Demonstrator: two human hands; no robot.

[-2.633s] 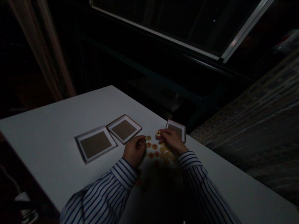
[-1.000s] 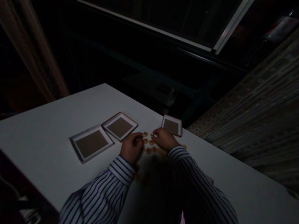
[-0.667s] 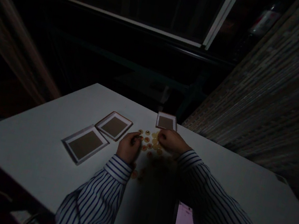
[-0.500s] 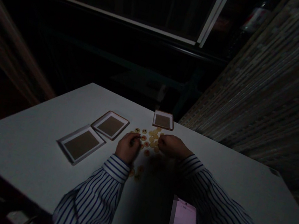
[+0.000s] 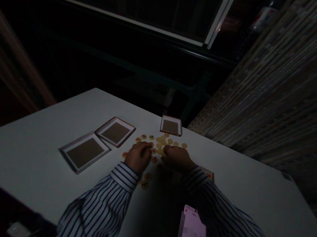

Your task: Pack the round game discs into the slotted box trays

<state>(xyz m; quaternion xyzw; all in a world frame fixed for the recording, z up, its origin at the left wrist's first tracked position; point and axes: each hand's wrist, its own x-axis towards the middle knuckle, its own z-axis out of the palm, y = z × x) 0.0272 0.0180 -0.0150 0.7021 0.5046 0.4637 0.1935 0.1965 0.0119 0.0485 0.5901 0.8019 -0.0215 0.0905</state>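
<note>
Round yellow Chinese chess pieces [image 5: 160,145] lie loose on the white table [image 5: 36,133], some with red or black marks. My left hand [image 5: 138,157] rests among them with its fingers curled inward; what they hold, if anything, is hidden. Just right of the blank-looking pieces, my right hand [image 5: 178,158] has its fingers pressed together, low over the edge of the cluster. I cannot make out what lies between those fingertips. A black-marked piece [image 5: 144,184] sits nearer me, beside my left cuff.
Two shallow open trays with brown floors, a nearer one [image 5: 85,152] and a farther one [image 5: 115,132], stand on the left. Another tray [image 5: 171,127] is at the back edge. A lit phone [image 5: 195,231] lies by my right sleeve. A strand curtain [image 5: 267,92] hangs at right.
My left hand has turned and its fingers have curled over marked pieces. My right hand has shifted slightly left and down, uncovering pieces behind it. The view has moved a little.
</note>
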